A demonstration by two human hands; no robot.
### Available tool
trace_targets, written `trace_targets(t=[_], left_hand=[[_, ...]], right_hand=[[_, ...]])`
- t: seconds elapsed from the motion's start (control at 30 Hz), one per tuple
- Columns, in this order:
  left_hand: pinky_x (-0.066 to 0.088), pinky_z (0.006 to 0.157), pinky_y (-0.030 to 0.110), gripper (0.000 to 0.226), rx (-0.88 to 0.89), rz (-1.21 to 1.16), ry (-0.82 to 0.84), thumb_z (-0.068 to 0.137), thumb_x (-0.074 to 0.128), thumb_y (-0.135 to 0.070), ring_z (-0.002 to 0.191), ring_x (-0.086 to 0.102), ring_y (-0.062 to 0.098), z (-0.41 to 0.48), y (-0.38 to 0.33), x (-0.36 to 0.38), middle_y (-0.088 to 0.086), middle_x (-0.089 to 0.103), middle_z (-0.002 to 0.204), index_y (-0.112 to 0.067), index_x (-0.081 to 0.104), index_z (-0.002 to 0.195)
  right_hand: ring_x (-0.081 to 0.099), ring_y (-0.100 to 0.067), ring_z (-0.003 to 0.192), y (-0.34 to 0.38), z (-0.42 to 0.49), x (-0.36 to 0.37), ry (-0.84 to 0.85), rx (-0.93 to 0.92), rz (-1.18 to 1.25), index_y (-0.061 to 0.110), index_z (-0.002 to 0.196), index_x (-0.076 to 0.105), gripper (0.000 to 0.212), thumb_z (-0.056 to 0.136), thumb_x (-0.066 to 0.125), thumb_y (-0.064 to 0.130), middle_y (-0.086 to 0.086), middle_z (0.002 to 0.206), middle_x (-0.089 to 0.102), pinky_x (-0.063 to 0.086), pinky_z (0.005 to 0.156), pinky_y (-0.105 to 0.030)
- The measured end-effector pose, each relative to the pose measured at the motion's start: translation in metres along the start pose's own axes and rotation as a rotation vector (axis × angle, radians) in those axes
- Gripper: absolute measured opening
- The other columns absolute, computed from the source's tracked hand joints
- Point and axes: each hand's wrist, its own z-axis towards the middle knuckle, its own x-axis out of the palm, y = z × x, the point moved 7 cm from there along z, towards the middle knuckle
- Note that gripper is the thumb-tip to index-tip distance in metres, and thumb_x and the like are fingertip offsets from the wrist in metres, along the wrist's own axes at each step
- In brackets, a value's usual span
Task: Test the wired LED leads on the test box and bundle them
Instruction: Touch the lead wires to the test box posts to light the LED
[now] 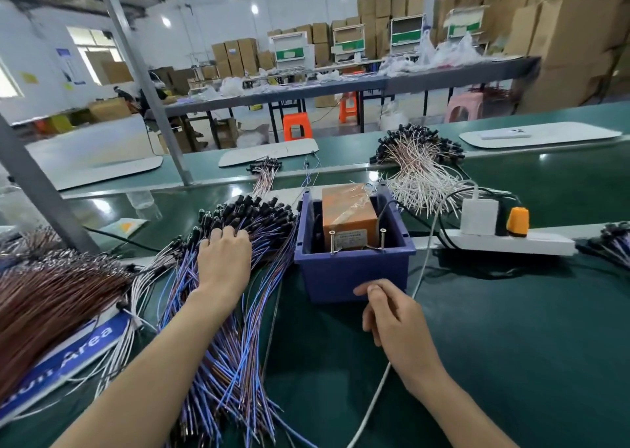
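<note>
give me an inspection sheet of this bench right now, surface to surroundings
surface: green mat, shiny belt beyond
job's things: blue test box with two upright metal posts; blue leads left of it; brown leads far left; white leads behind
clutter: blue sign partly under leads
grippers: left hand rests on blue leads, grip unclear; right hand loosely curled before the box, nothing seen held
cables: white cable runs to the charger on the power strip
surroundings: cardboard boxes, orange stools, workbenches
</note>
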Motion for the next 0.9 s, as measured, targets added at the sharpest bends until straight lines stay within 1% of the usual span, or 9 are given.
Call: trace_targets(t=[0.1, 0.27, 0.37, 0.47, 0.53, 0.6, 0.67, 0.77, 0.9], left_hand=[[0.045, 0.093, 0.041, 0.013, -0.001, -0.005, -0.007, 0.101, 0.056, -0.017, 0.112, 0.055, 0.031, 0.006, 0.002, 0.005, 0.01, 0.065, 0.114, -0.013, 0.064, 0.11], [0.041, 0.094, 0.043, 0.03, 0.011, -0.114, 0.021, 0.106, 0.044, -0.036, 0.112, 0.056, 0.032, 0.013, 0.002, 0.007, 0.01, 0.066, 0.116, -0.02, 0.064, 0.122], [0.041, 0.093, 0.044, 0.028, -0.045, -0.254, 0.015, 0.105, 0.046, -0.034, 0.109, 0.058, 0.032, 0.018, 0.004, 0.003, 0.01, 0.067, 0.113, -0.021, 0.068, 0.118], [0.044, 0.088, 0.044, 0.029, -0.117, -0.378, 0.028, 0.105, 0.042, -0.028, 0.102, 0.06, 0.036, 0.023, 0.008, 0.001, 0.014, 0.069, 0.107, -0.011, 0.064, 0.113], [0.048, 0.087, 0.045, 0.028, -0.181, -0.545, 0.044, 0.107, 0.037, -0.026, 0.092, 0.062, 0.035, 0.025, 0.013, -0.002, 0.014, 0.07, 0.101, -0.007, 0.056, 0.113], [0.051, 0.075, 0.043, 0.025, -0.234, -0.764, 0.048, 0.108, 0.033, -0.025, 0.078, 0.063, 0.03, 0.027, 0.018, -0.007, 0.009, 0.072, 0.096, -0.007, 0.049, 0.113], [0.049, 0.066, 0.04, 0.024, -0.273, -0.986, 0.02, 0.11, 0.032, -0.025, 0.071, 0.061, 0.022, 0.027, 0.023, -0.02, 0.007, 0.069, 0.09, -0.007, 0.047, 0.114], [0.051, 0.073, 0.04, 0.022, -0.28, -1.224, -0.029, 0.111, 0.033, -0.027, 0.072, 0.057, 0.018, 0.031, 0.033, -0.042, 0.006, 0.06, 0.086, -0.01, 0.047, 0.112], [0.047, 0.057, 0.022, 0.02, -0.265, -1.433, -0.176, 0.111, 0.033, -0.026, 0.064, 0.047, 0.009, 0.04, 0.045, -0.089, 0.0, 0.05, 0.082, -0.01, 0.046, 0.113]], right_hand=[[0.047, -0.012, 0.049, -0.001, 0.001, 0.0, -0.005, 0.008, 0.004, 0.042, 0.09, 0.068, 0.033, 0.106, 0.044, 0.027, -0.002, 0.062, 0.063, 0.041, 0.049, -0.033], [0.049, -0.01, 0.047, -0.003, 0.002, 0.0, -0.005, 0.015, -0.006, 0.043, 0.091, 0.068, 0.033, 0.106, 0.044, 0.027, -0.002, 0.062, 0.064, 0.043, 0.047, -0.028], [0.049, -0.01, 0.046, -0.004, 0.001, -0.001, -0.012, 0.026, 0.007, 0.042, 0.09, 0.069, 0.033, 0.106, 0.045, 0.026, -0.002, 0.062, 0.064, 0.043, 0.046, -0.026], [0.05, -0.009, 0.047, -0.003, 0.001, -0.002, -0.02, 0.031, 0.019, 0.042, 0.09, 0.069, 0.034, 0.106, 0.045, 0.025, -0.002, 0.062, 0.064, 0.043, 0.046, -0.024], [0.05, -0.009, 0.047, -0.003, 0.001, -0.003, -0.029, 0.038, 0.032, 0.042, 0.089, 0.069, 0.035, 0.106, 0.045, 0.024, -0.002, 0.062, 0.064, 0.043, 0.047, -0.022], [0.051, -0.008, 0.048, -0.003, 0.002, -0.004, -0.037, 0.042, 0.04, 0.042, 0.088, 0.069, 0.036, 0.106, 0.045, 0.023, -0.002, 0.061, 0.065, 0.043, 0.048, -0.021], [0.051, -0.009, 0.047, -0.002, 0.002, -0.004, -0.039, 0.043, 0.043, 0.042, 0.088, 0.069, 0.036, 0.106, 0.045, 0.023, -0.003, 0.061, 0.065, 0.043, 0.048, -0.021], [0.05, -0.009, 0.046, -0.002, 0.001, -0.004, -0.038, 0.048, 0.046, 0.042, 0.088, 0.07, 0.035, 0.106, 0.045, 0.024, -0.003, 0.061, 0.065, 0.044, 0.048, -0.022], [0.05, -0.01, 0.047, -0.004, 0.002, -0.004, -0.038, 0.057, 0.061, 0.042, 0.088, 0.07, 0.036, 0.106, 0.045, 0.024, -0.002, 0.061, 0.064, 0.044, 0.048, -0.023]])
